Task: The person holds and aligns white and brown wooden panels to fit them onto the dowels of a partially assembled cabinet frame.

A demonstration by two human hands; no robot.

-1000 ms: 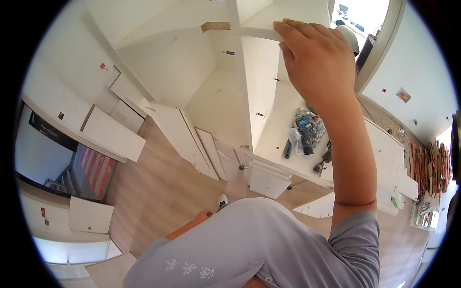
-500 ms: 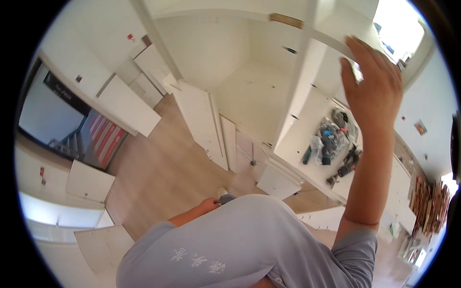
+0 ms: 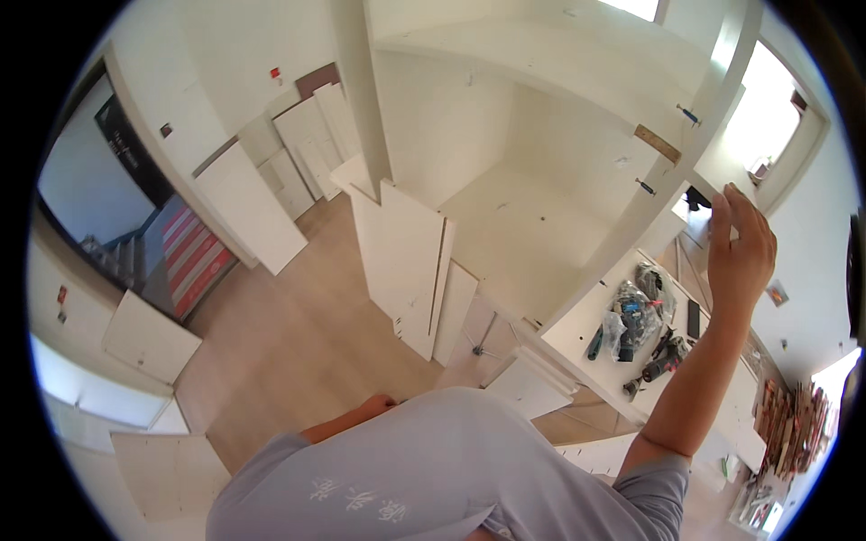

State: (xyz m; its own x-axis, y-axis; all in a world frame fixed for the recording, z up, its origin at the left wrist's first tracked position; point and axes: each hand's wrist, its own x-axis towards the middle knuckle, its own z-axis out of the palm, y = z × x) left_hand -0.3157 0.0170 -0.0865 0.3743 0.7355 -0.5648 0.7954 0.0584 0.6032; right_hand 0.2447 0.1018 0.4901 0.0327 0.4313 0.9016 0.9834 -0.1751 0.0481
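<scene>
Cabinet [image 3: 559, 198] stands upright and shelved, seemingly partway built, panels [image 3: 406, 261] apparently unfitted beside it, right hand [image 3: 744, 248] near its edge, left hand [image 3: 377, 406] low, either grip impossible to tell.

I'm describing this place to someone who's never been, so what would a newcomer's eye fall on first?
Probably the raised right hand, at the right near the open white cabinet. Below it, dark tools and clear plastic stand out on a white surface. At far left, a red-striped area draws attention.
</scene>
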